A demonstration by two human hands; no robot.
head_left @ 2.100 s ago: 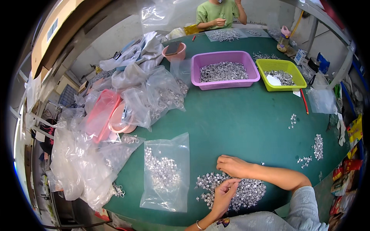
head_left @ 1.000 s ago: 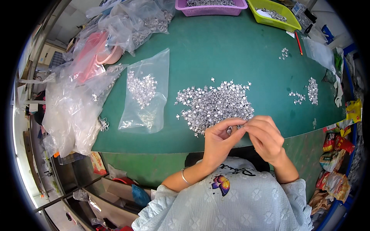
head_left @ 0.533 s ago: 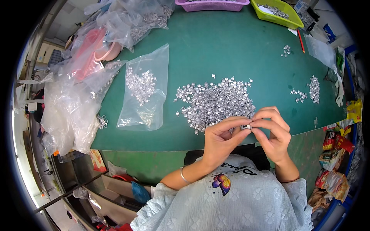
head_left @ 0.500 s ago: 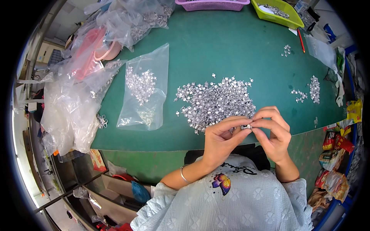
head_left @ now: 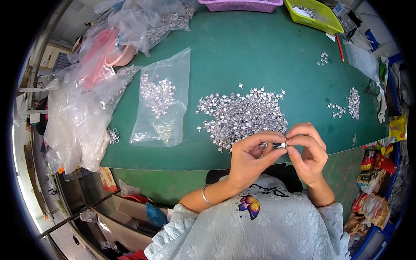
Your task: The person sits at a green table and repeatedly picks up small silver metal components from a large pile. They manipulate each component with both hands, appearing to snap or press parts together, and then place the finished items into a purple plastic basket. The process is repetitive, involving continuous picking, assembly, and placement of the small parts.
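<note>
Between my fingertips is a small silvery metal piece (head_left: 283, 145), too small to make out in detail. My left hand (head_left: 253, 158) pinches it between thumb and forefinger from the left. From the right, my right hand (head_left: 308, 151) closes thumb and forefinger on the same piece. Both hands are over the table's near edge, in front of a large heap of small shiny metal pieces (head_left: 242, 115). The left fingers cover the heap's near right corner. Left of the heap lies a clear plastic bag (head_left: 180, 93) with more such pieces inside.
Small groups of metal pieces (head_left: 354, 103) lie on the right of the green table (head_left: 260, 52). A purple basket (head_left: 240, 6) and a yellow-green basket (head_left: 312, 21) stand at the far edge, near a red pencil (head_left: 339, 47). Plastic bags (head_left: 78, 125) crowd the left side.
The small piece between my fingers has turned and now shows a bright face. My hands have shifted only slightly; the heap looks the same.
</note>
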